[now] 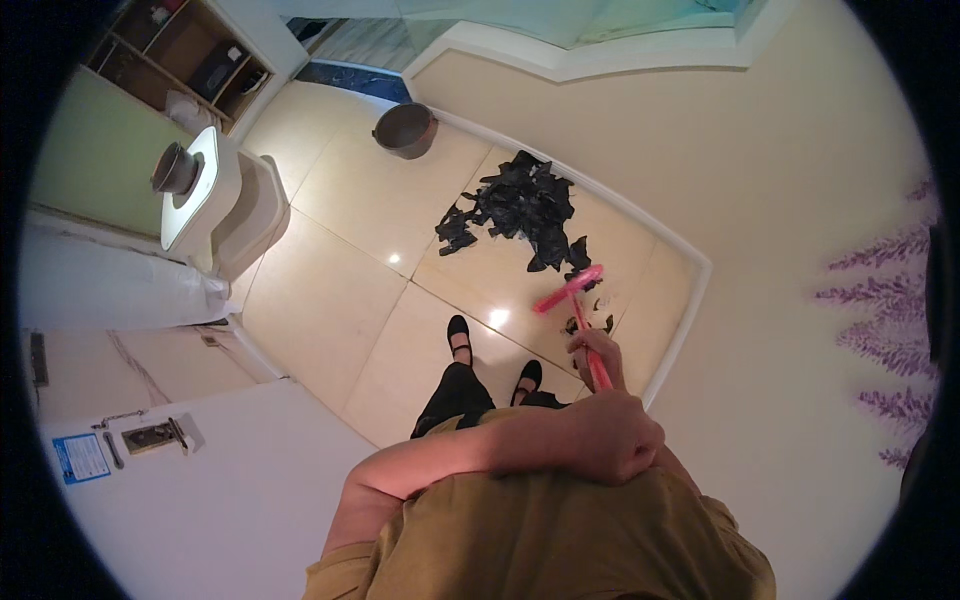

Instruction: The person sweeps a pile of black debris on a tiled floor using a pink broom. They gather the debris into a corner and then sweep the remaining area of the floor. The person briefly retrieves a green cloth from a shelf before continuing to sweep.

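A pink long-handled broom or squeegee [570,289] slants down to the floor in front of me, its head at the near edge of a spread pile of black, crumpled scraps [525,206]. My right hand [598,358] grips the handle partway along. Closer to my body, my left hand [626,439] is in a fist around the handle's upper part; my left forearm crosses my front, and the handle's end is hidden. A few small dark bits [609,324] lie near my right hand. The scraps' material cannot be told for sure.
A dark bucket [405,131] stands on the tiled floor beyond the pile. At left, a white stand [214,202] bears a dark pot. A white baseboard [637,214] and wall bound the right side. A door [225,480] is at lower left, an open shelf [184,56] at upper left.
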{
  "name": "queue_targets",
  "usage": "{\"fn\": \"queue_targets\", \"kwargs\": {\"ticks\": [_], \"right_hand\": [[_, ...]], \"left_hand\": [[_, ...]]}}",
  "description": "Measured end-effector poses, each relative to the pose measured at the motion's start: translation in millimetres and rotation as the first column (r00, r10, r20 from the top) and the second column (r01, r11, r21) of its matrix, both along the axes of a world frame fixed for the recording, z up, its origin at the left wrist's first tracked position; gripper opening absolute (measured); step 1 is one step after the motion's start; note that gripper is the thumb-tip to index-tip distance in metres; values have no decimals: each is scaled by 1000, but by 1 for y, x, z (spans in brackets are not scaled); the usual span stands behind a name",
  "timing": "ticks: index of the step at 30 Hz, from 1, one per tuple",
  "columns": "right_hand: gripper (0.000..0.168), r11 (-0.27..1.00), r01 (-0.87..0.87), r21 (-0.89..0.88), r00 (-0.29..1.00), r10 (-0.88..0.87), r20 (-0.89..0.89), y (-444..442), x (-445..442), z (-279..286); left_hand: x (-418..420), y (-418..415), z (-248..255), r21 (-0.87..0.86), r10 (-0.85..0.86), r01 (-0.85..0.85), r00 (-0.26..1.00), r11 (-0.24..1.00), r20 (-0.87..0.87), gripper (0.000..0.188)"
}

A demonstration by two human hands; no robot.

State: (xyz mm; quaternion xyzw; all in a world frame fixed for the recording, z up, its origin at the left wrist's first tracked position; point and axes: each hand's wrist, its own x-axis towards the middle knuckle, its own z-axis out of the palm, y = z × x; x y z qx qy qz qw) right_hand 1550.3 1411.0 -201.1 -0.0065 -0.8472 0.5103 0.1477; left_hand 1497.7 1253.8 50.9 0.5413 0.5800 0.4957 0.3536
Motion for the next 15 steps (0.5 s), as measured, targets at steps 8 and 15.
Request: {"fn": "queue_targets", "kwargs": {"ticks": [8,15], "right_hand": [[24,936,-238,-260,964,196,-178,-130,-114,-45],[26,897,-364,-252,888,252,-386,-196,-184,-100]], "left_hand": [[-51,-64,-11,-269,-45,-44,948,962,-314,19],[-108,-112,-72,-352,181,-273,945,895,-273,16]]}}
